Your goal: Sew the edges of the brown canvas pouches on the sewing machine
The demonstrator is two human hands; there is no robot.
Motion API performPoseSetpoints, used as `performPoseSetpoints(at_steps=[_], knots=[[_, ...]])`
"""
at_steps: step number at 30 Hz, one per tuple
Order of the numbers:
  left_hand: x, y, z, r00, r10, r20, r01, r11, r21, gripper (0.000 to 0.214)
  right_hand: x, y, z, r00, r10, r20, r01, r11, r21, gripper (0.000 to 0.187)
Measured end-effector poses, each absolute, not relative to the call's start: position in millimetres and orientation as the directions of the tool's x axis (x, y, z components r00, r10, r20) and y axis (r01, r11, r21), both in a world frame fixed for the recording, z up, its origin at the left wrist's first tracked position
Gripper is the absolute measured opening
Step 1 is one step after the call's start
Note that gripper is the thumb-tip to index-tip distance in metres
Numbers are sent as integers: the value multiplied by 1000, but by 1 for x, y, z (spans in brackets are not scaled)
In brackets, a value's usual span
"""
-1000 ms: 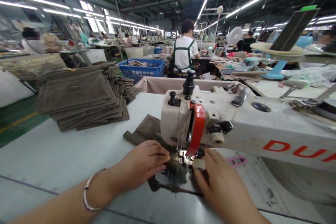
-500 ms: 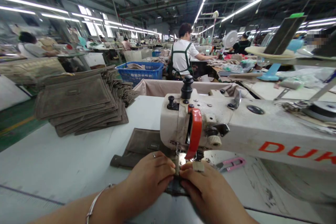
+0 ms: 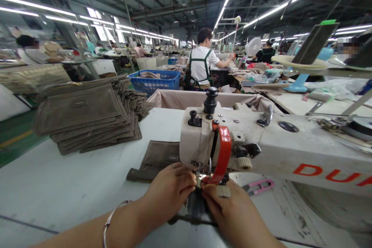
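My left hand (image 3: pixel 171 184), a bracelet on its wrist, has its thumb and fingertips pinched together just in front of the needle area of a white sewing machine (image 3: pixel 192 139). Opposite it, my right hand (image 3: pixel 229 201) pinches close to the presser foot, with a pale patch on one finger. Between them the fingertips hold the edge of a grey-brown fabric panel (image 3: pixel 161 153), which lies flat on the table to the left of the machine head. My fingers mostly cover the held edge. A red guard (image 3: pixel 223 155) curves down in front of the needle.
Stacked grey-brown fabric panels (image 3: pixel 84 104) stand at the table's left. Pink-handled thread snips (image 3: pixel 260 186) lie right of my right hand. Beyond the table are a fabric-lined bin (image 3: pixel 174 99), a blue basket (image 3: pixel 157 81) and a co-worker (image 3: pixel 200 60) facing away.
Both hands stay pinched by the needle, slightly higher in view. The view has shifted a little, so the machine sits further right and lower. The co-worker's arm has risen.
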State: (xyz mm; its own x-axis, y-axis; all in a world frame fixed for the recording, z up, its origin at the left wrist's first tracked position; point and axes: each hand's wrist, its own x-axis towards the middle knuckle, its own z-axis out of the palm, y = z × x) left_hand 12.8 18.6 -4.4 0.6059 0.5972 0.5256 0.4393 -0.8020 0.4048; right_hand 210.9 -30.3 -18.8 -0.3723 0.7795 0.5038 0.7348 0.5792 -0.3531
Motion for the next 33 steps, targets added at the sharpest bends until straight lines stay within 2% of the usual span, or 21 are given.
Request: performPoseSetpoints(at_steps=[7,20,33], knots=[[12,22,-9,595,634,494,471,-773,424,14,211,-28,-25,-348,834,428,749,522,-408,23],[15,22,-8,578,668,468,509,-744,432,21,206,-28,-19,-307,793,526,764,535,-361,18],[15,23,-13,564,695,445,552,-719,423,18,204,-28,-24,-271,859,433,777,461,-428,24]])
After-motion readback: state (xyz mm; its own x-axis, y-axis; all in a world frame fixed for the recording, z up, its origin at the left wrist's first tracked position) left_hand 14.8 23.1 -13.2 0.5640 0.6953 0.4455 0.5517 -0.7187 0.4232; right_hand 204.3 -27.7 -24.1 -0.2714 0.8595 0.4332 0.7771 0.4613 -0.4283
